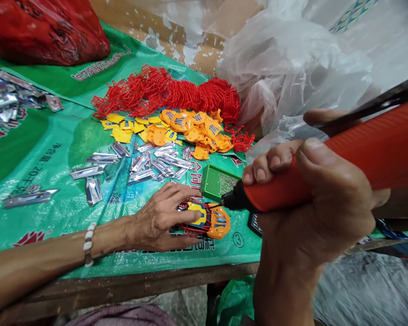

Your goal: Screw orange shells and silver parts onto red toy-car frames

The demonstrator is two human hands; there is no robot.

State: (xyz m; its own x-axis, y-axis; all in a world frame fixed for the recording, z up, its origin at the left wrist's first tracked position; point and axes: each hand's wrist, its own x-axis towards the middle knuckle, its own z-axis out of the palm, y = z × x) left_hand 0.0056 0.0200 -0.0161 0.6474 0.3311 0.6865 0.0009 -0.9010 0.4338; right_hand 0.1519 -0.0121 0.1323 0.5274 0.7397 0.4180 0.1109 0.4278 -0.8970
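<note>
Fingers of my left hand [158,219]: parted and bent around the toy car [220,222], holding it between thumb and fingertips.
Fingers of my right hand [329,199]: wrapped tightly round the smooth, rounded orange-red screwdriver [289,181].
Toy car: flat on the sheet [47,122], low and rounded, glossy yellow and orange plastic with red bars.
Screwdriver bit [215,206]: thin metal, reaching the car; I can't tell whether it touches a screw.
Tray [206,181]: green, perforated plastic just beyond the car, holding tiny metal bits.
Beyond my left hand: shiny, narrow silver pieces [141,175], curved orange shells [180,121], flat yellow plates [120,135], spindly red frames [136,95].
Sheet: green, creased, glossy, printed.
Bags: crinkled clear plastic [292,63], crumpled red [51,31].
</note>
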